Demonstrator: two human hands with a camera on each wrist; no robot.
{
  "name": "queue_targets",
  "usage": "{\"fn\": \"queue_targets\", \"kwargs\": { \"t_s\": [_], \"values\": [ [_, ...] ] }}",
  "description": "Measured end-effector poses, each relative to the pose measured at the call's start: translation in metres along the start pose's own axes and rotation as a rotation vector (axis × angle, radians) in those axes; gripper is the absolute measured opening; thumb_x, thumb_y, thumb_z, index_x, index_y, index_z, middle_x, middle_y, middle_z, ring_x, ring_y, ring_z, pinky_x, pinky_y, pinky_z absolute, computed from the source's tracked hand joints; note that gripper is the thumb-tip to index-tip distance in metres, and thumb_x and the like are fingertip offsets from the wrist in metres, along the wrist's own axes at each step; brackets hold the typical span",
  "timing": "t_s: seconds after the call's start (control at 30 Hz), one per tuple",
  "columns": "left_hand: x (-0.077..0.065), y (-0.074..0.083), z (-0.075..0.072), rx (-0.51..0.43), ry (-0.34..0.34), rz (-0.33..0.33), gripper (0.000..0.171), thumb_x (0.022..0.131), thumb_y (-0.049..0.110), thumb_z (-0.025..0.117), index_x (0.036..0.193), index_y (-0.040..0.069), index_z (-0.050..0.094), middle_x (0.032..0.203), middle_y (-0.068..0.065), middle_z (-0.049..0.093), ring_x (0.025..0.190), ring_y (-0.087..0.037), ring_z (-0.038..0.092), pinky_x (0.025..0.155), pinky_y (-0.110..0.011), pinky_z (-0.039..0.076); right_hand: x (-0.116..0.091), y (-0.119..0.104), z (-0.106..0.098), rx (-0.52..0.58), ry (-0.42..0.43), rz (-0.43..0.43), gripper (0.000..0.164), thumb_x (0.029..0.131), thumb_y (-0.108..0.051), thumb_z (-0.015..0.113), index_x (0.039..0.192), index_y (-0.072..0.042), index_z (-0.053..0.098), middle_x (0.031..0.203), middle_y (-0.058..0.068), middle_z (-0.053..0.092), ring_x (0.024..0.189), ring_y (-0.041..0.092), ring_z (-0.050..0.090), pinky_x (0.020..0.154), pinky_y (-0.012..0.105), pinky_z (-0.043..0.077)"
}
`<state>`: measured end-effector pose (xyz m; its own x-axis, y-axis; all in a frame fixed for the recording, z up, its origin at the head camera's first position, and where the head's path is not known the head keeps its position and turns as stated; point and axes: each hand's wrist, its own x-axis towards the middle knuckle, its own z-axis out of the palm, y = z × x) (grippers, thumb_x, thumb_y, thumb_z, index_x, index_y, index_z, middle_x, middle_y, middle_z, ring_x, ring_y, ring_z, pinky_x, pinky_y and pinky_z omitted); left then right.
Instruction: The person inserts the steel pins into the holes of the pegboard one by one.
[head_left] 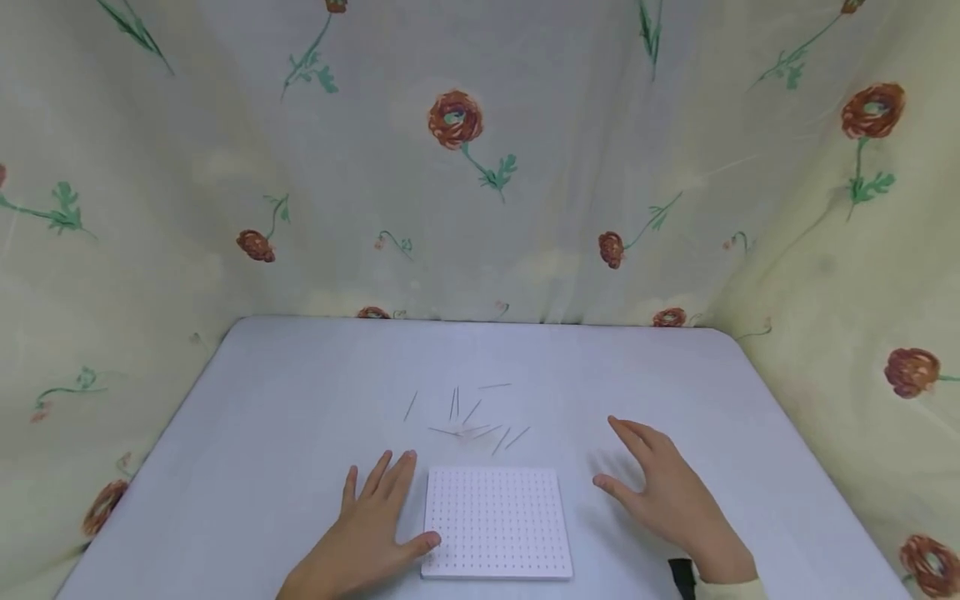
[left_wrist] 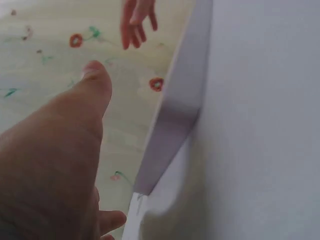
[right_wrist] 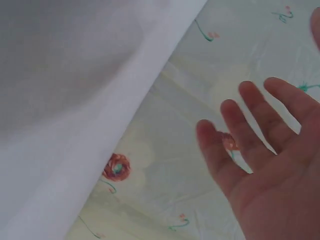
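Observation:
A white square board (head_left: 498, 525) with a grid of small holes lies near the front of the table. My left hand (head_left: 367, 533) is at its left side, fingers spread and straight, with the thumb overlapping the board's edge in the head view. In the left wrist view, the thumb (left_wrist: 95, 80) stands out beside the side wall of the board (left_wrist: 175, 100). To the right of the board, apart from it, my right hand (head_left: 667, 496) hovers with relaxed, parted fingers and holds nothing. Several thin dark needle-like rods (head_left: 495, 385) lie scattered behind the board.
The white table (head_left: 300, 383) has rounded far corners. A pale curtain (head_left: 555, 167) with red flowers surrounds it at the back and both sides. A dark strap (head_left: 682, 577) is at the right wrist, by a light sleeve (head_left: 731, 590).

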<state>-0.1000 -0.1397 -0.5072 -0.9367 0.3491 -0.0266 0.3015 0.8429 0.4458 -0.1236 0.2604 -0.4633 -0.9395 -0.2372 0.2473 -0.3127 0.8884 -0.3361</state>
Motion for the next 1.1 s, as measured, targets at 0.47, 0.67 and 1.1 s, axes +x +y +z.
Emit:
{"fn": "queue_targets", "kwargs": {
  "t_s": [0.47, 0.67, 1.1],
  "values": [
    [0.000, 0.011, 0.014, 0.018, -0.149, -0.005, 0.139, 0.069, 0.092, 0.058, 0.162, -0.002, 0.015, 0.170, -0.020, 0.018, 0.159, -0.040, 0.013, 0.118, -0.074, 0.000, 0.031, 0.016, 0.025, 0.182, -0.072, -0.065, 0.057, 0.088, -0.021, 0.081, 0.141, -0.014, 0.062, 0.127, 0.003, 0.068, 0.118, 0.031, 0.066, 0.096, 0.050, 0.055],
    [0.000, 0.009, 0.017, 0.004, -0.186, -0.004, 0.145, 0.064, 0.092, 0.065, 0.162, -0.002, 0.012, 0.171, -0.020, 0.014, 0.159, -0.041, 0.011, 0.116, -0.076, 0.000, 0.049, 0.022, 0.031, 0.306, -0.183, -0.031, 0.052, 0.090, -0.022, 0.079, 0.140, -0.014, 0.063, 0.129, 0.001, 0.068, 0.121, 0.030, 0.065, 0.100, 0.048, 0.053],
    [0.001, 0.009, 0.021, 0.033, -0.170, 0.007, 0.146, 0.063, 0.093, 0.064, 0.162, -0.001, 0.013, 0.171, -0.019, 0.014, 0.159, -0.042, 0.010, 0.115, -0.078, 0.001, 0.082, 0.021, 0.048, 0.378, -0.280, -0.011, 0.048, 0.092, -0.023, 0.077, 0.138, -0.014, 0.065, 0.129, 0.001, 0.070, 0.126, 0.028, 0.061, 0.103, 0.045, 0.052]
  ]
}}
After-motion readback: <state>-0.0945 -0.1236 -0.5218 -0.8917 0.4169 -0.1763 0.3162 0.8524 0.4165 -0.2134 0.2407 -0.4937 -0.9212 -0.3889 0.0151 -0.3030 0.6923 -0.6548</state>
